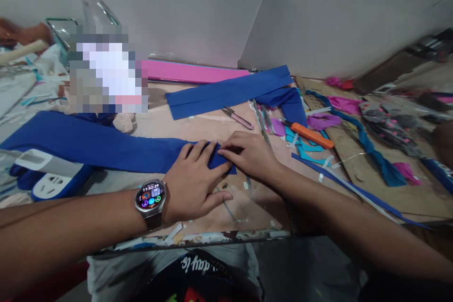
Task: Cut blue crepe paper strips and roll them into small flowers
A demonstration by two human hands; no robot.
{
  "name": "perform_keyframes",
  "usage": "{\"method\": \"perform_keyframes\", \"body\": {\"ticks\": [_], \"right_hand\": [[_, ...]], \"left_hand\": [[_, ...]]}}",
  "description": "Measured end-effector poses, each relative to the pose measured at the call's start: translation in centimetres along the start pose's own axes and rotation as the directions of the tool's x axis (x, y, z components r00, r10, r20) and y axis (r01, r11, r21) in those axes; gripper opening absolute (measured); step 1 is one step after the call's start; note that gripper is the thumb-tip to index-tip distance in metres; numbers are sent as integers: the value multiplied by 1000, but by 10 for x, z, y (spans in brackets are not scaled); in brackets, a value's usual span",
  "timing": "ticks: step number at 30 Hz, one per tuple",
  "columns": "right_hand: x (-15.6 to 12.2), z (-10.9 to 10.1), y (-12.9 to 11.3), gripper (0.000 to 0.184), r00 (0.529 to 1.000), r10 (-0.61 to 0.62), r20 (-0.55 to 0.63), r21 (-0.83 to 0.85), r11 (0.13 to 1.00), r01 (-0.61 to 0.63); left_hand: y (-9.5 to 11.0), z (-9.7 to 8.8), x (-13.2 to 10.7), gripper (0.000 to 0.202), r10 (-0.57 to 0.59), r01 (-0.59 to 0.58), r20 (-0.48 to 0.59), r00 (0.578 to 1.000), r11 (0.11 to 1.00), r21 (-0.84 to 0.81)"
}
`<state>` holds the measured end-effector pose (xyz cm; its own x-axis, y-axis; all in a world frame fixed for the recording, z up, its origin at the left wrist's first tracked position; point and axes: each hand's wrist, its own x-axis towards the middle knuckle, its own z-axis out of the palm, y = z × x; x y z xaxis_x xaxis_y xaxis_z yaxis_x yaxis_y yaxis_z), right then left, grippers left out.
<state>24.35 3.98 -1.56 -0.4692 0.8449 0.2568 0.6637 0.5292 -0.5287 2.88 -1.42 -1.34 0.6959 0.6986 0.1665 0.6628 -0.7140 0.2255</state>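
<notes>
A long blue fabric strip [92,144] lies across the table from the left edge to the middle. My left hand [194,181], with a smartwatch [151,200] on its wrist, presses flat on the strip's right end. My right hand [249,153] meets it there, its fingertips pinching and folding the pointed end of the blue fabric. Both hands touch the same end of the strip.
A second folded blue strip [230,92] and a pink strip [191,71] lie farther back. Thread snips [238,117] and an orange-handled cutter [311,135] lie beyond my hands. Fabric scraps cover cardboard [368,170] at right. A bottle [92,4] and power strip [49,184] sit left.
</notes>
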Motion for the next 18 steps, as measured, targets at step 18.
{"method": "perform_keyframes", "body": {"ticks": [18], "right_hand": [[-7, -14, 11, 37, 963, -237, 126, 83, 970, 228]], "left_hand": [[-2, 0, -2, 69, 6, -5, 25, 1000, 1000, -11]]}}
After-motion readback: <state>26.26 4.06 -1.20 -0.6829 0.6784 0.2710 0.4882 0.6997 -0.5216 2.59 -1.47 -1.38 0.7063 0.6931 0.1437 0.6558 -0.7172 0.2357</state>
